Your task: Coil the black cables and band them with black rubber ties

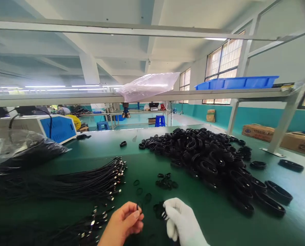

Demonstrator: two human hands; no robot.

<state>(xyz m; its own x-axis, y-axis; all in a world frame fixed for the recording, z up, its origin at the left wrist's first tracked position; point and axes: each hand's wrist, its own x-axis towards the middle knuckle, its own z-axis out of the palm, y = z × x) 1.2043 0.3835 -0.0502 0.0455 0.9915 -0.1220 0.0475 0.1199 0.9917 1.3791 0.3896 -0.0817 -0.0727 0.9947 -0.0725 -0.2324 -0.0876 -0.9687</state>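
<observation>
The person's bare left hand (128,220) is clamped on a thin black ring (137,207), held between thumb and forefinger over the near part of the table (109,148), roughly midway between its left and right edges. The ring looks very light, probably soft and springy, hard to break but easy to drop or flick away. Its rim seems the best place for a fingertip pinch; a firm squeeze would likely flatten it.

The gloved right hand (179,218) is just beside, fingertips at a dark clump (158,209); one cannot tell whether they are clamped on a piece or only touching. Farther toward the table's far edge lie loose rings (136,182) and a second clump (167,181). Cables (91,179) run in from the left edge, and a heap of bands (193,147) spreads toward the far right corner.

The fingers cover much of the held ring, so its full outline is hidden. The nearer clump is dark and partly behind the right hand; its pieces may be rings too. The table's near edge is cut off, and the nearest cables fade into shadow.
</observation>
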